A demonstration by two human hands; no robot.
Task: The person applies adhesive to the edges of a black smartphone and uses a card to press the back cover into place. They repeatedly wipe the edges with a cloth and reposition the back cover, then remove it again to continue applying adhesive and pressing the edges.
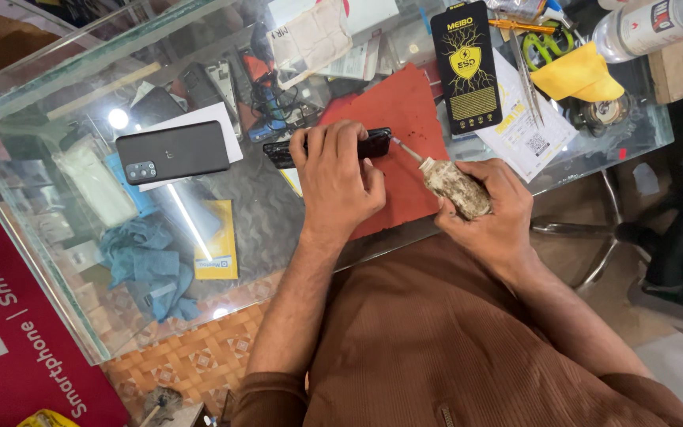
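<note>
My left hand [335, 175] presses down on a black phone [375, 145] that lies on a red mat [405, 111] on the glass counter. My right hand [493, 207] grips a small grimy squeeze bottle [455, 187]. The bottle's thin nozzle [405, 149] points at the right end of the phone, touching or nearly touching its edge. Fingers of my left hand cover the phone's middle.
A second black phone [172, 152] lies face down on white paper at the left. A black flat package [465, 67], tweezers [528, 83], a yellow cloth [577, 77] and a white bottle [658, 25] sit at the back right. The glass counter's edge [33, 245] runs along the left.
</note>
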